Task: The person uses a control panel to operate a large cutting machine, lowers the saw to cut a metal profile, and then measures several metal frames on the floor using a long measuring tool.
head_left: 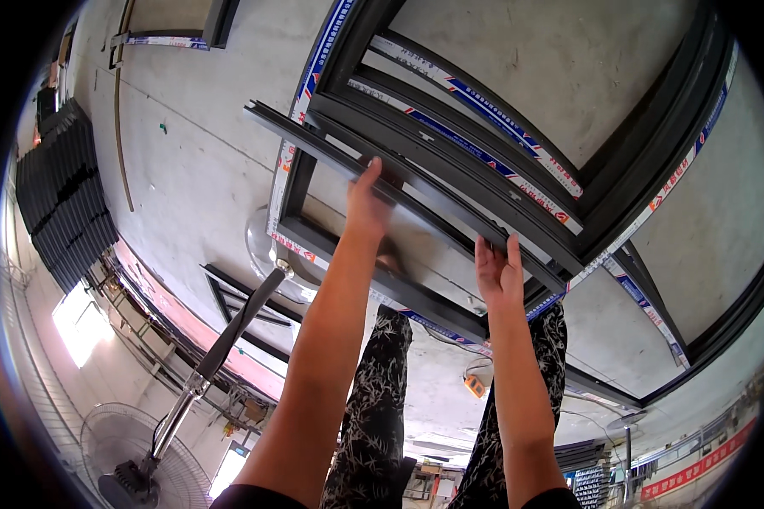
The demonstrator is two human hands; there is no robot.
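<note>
A long dark metal profile bar (437,212) lies slantwise across stacked dark window frames (620,187) on the concrete floor. My left hand (367,199) grips the bar near its middle, fingers curled over its edge. My right hand (499,273) holds the same bar further toward its right end, with fingers pointing up against its side. Both my bare forearms reach in from the lower edge. My legs in black-and-white patterned trousers (380,399) show between and behind my arms.
The frames carry strips of red, blue and white protective tape (484,102). A stack of dark profiles (68,195) stands at the left. A pedestal fan (136,458) is at the lower left. A small orange object (475,386) lies on the floor.
</note>
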